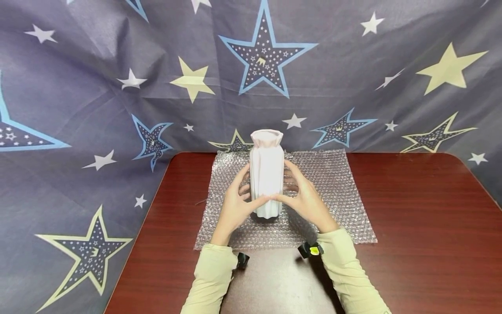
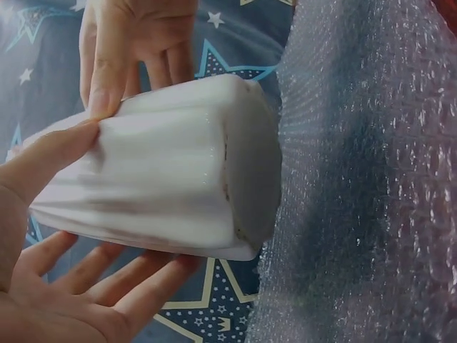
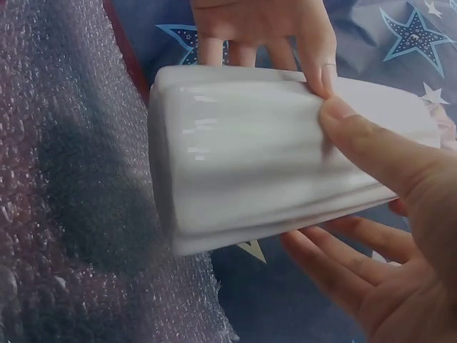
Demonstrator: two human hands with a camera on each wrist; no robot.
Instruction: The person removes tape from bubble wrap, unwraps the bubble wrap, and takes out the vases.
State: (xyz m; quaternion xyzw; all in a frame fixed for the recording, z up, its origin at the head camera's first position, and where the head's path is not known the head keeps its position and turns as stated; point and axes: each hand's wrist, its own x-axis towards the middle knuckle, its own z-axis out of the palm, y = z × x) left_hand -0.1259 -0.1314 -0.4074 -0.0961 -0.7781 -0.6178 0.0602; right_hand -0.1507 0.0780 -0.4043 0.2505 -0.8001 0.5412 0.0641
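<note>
Both hands hold a white fluted vase (image 1: 267, 174) upright, with its ruffled mouth at the top. The left hand (image 1: 235, 203) grips it from the left and the right hand (image 1: 307, 198) from the right. The two thumbs meet on the near side of the vase, while the other fingers wrap its sides and back. In the left wrist view the flat base of the vase (image 2: 171, 171) shows, raised off the sheet of bubble wrap (image 2: 357, 179). The right wrist view also shows the vase (image 3: 250, 157) between both hands, above the wrap.
The bubble wrap (image 1: 329, 196) lies spread on a dark red wooden table (image 1: 423, 218). Behind the table hangs a grey-blue cloth (image 1: 333, 69) printed with stars. Small black devices (image 1: 242, 261) sit at the wrists, by the cream sleeves.
</note>
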